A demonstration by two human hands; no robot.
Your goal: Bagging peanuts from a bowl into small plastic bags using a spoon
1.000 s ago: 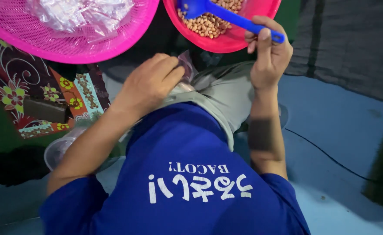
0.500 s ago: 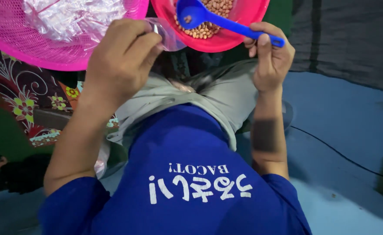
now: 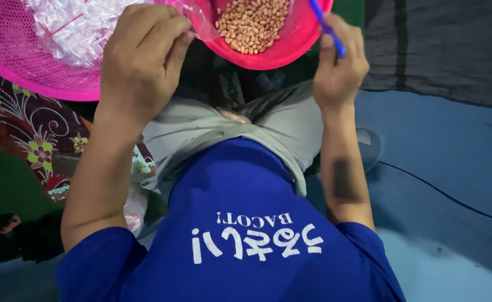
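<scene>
Position: the head camera is sitting on the person's head.
Direction: it is looking steeply down over chest and lap.
Distance: it is staying close to both hands.

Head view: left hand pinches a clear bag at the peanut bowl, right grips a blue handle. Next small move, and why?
Probably tip the blue spoon handle toward the small clear bag. The left hand holds that bag at the pink bowl of peanuts, and the right hand already grips the handle.

Two pink bowls (image 3: 11,50) (image 3: 282,50), one blue scoop (image 3: 327,28)
</scene>
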